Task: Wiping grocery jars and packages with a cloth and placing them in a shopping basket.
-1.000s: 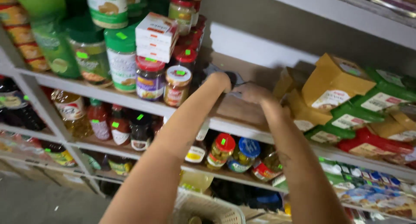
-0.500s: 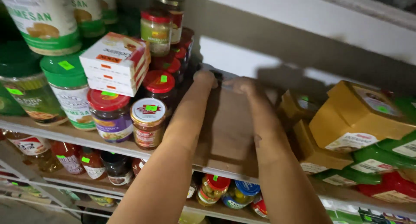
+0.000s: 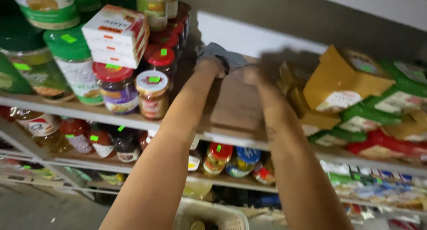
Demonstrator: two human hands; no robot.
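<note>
Both hands reach deep onto a bare patch of the shelf (image 3: 235, 107), the left hand (image 3: 210, 66) and the blurred right hand (image 3: 249, 74) gripping a grey cloth (image 3: 221, 55) bunched between them, beside red-lidded jars (image 3: 153, 85).

Bare wooden shelf board (image 3: 238, 106) gives a passable gap; red-lidded glass jars (image 3: 153, 94) crowd its left edge, tilted yellow cardboard boxes (image 3: 342, 81) crowd the right, pale back wall (image 3: 258, 36) closes it behind.
</note>
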